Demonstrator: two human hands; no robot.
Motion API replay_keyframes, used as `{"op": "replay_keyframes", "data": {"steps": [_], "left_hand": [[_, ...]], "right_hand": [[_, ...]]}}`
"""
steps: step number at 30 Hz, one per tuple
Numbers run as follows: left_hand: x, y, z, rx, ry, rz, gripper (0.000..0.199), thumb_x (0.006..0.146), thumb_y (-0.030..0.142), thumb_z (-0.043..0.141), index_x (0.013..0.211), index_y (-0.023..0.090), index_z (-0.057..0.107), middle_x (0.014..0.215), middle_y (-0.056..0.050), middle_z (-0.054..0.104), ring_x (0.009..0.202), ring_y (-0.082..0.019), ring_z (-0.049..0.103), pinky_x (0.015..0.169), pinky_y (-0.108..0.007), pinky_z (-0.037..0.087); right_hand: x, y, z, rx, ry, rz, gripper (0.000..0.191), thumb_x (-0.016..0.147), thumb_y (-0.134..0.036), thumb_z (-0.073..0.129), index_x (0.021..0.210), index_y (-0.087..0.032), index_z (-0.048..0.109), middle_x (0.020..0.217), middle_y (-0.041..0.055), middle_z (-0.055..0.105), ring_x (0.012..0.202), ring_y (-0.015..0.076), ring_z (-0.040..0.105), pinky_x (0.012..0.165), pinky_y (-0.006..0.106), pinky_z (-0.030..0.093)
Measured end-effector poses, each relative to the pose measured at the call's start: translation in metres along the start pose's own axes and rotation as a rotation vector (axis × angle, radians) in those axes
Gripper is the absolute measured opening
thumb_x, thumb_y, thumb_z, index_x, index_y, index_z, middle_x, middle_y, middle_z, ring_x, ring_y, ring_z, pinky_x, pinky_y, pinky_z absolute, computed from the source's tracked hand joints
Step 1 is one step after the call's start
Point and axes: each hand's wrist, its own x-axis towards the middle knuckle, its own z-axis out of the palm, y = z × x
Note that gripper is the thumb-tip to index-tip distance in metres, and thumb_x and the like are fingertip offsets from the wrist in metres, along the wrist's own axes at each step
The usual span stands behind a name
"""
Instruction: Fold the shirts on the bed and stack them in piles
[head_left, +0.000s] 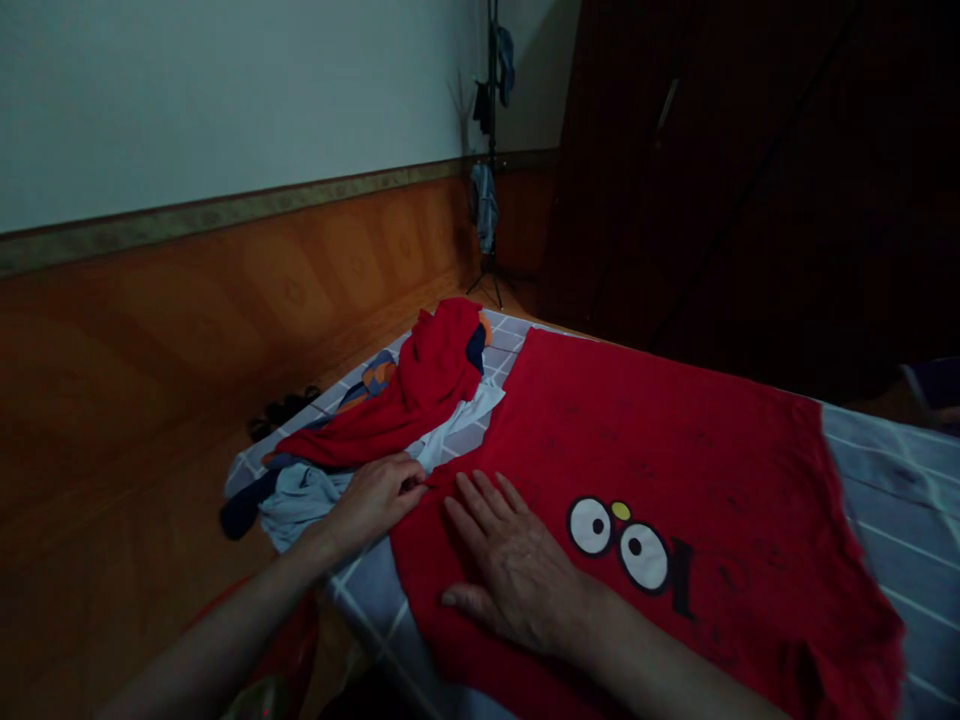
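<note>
A red T-shirt (660,420) with a print of two round cartoon eyes lies spread over the grey checked cover. My left hand (385,493) pinches the shirt's edge at its left side, fingers curled together. Flat on the cloth, my right hand (517,570) rests with its fingers stretched out and slightly apart, left of the printed eyes. Just beyond my left hand lies a heap of clothes, with a red garment (420,385) on top and a pale blue-grey garment (296,505) at its near end.
The checked cover (907,520) shows to the right of the shirt. A coat stand (491,130) with clothes on it is in the far corner. Dark shoes (285,412) lie on the floor at left. A dark wardrobe (720,180) fills the back right. Something purple (934,385) shows at the right edge.
</note>
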Motion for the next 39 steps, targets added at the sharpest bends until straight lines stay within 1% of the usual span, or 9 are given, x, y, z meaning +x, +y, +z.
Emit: {"op": "replay_keyframes", "data": {"steps": [2, 6, 9, 11, 17, 24, 31, 35, 39], "left_hand": [[0.002, -0.002, -0.001, -0.038, 0.035, -0.006, 0.015, 0.083, 0.022, 0.048, 0.072, 0.018, 0.057, 0.074, -0.001, 0.058, 0.072, -0.016, 0.056, 0.067, -0.025, 0.041], [0.003, -0.008, -0.004, -0.168, 0.221, -0.09, 0.014, 0.087, 0.027, 0.044, 0.078, 0.019, 0.052, 0.074, 0.001, 0.056, 0.069, -0.015, 0.055, 0.066, -0.025, 0.043], [0.0, -0.003, -0.005, -0.107, 0.369, -0.1, 0.012, 0.088, 0.025, 0.043, 0.084, 0.02, 0.053, 0.08, -0.001, 0.059, 0.077, -0.016, 0.057, 0.073, -0.027, 0.044], [-0.002, 0.005, -0.004, -0.048, 0.398, -0.048, 0.013, 0.089, 0.024, 0.044, 0.085, 0.02, 0.055, 0.085, -0.003, 0.062, 0.084, -0.018, 0.059, 0.079, -0.029, 0.044], [-0.002, 0.017, 0.003, 0.039, 0.162, -0.02, 0.015, 0.088, 0.028, 0.051, 0.09, 0.02, 0.064, 0.09, -0.004, 0.066, 0.087, -0.019, 0.061, 0.081, -0.031, 0.045], [0.021, 0.024, 0.012, 0.209, 0.135, -0.027, 0.027, 0.088, 0.039, 0.051, 0.078, 0.018, 0.063, 0.082, -0.004, 0.061, 0.08, -0.02, 0.058, 0.073, -0.03, 0.042], [0.031, 0.022, 0.013, -0.108, -0.053, -0.167, 0.023, 0.08, 0.037, 0.056, 0.068, 0.018, 0.06, 0.056, 0.004, 0.053, 0.057, -0.013, 0.05, 0.054, -0.024, 0.03], [0.032, 0.02, 0.018, -0.3, 0.014, -0.175, 0.019, 0.072, 0.033, 0.06, 0.062, 0.017, 0.056, 0.053, 0.005, 0.048, 0.054, -0.012, 0.043, 0.053, -0.024, 0.028], [0.035, 0.021, 0.025, -0.452, 0.071, -0.158, 0.014, 0.069, 0.032, 0.054, 0.07, 0.019, 0.048, 0.064, 0.004, 0.05, 0.061, -0.013, 0.047, 0.059, -0.024, 0.037]], "right_hand": [[0.007, 0.006, 0.009, 0.026, -0.017, -0.011, 0.078, 0.088, -0.064, 0.037, 0.146, -0.012, 0.028, 0.152, 0.0159, 0.017, 0.141, 0.031, 0.007, 0.115, 0.052, 0.008], [0.006, 0.014, 0.017, 0.049, -0.004, -0.002, 0.075, 0.09, -0.062, 0.037, 0.147, -0.015, 0.025, 0.153, 0.0141, 0.014, 0.141, 0.0304, 0.006, 0.115, 0.051, 0.009], [0.004, 0.014, 0.018, 0.054, 0.008, 0.009, 0.077, 0.089, -0.062, 0.038, 0.147, -0.013, 0.023, 0.153, 0.0149, 0.013, 0.141, 0.0307, 0.004, 0.115, 0.05, 0.01], [0.004, 0.014, 0.019, 0.054, 0.005, 0.009, 0.078, 0.089, -0.062, 0.038, 0.147, -0.012, 0.024, 0.153, 0.0151, 0.014, 0.141, 0.031, 0.005, 0.115, 0.05, 0.01], [0.006, 0.015, 0.02, 0.045, 0.012, -0.004, 0.076, 0.089, -0.061, 0.039, 0.146, -0.012, 0.026, 0.153, 0.0147, 0.015, 0.141, 0.0323, 0.005, 0.115, 0.051, 0.01], [0.006, 0.014, 0.019, 0.047, 0.012, -0.005, 0.078, 0.09, -0.062, 0.036, 0.146, -0.009, 0.026, 0.152, 0.0172, 0.015, 0.141, 0.0323, 0.005, 0.115, 0.051, 0.008], [0.006, 0.013, 0.021, 0.055, 0.017, -0.012, 0.077, 0.09, -0.058, 0.04, 0.146, -0.007, 0.025, 0.151, 0.02, 0.016, 0.14, 0.033, 0.007, 0.115, 0.051, 0.008], [0.006, 0.012, 0.02, 0.053, 0.017, -0.009, 0.078, 0.09, -0.057, 0.042, 0.146, -0.006, 0.025, 0.151, 0.0203, 0.016, 0.14, 0.0335, 0.006, 0.114, 0.051, 0.009], [0.007, 0.011, 0.017, 0.059, 0.002, -0.011, 0.078, 0.09, -0.058, 0.041, 0.145, -0.005, 0.026, 0.151, 0.022, 0.015, 0.14, 0.0332, 0.005, 0.114, 0.051, 0.007]]}}
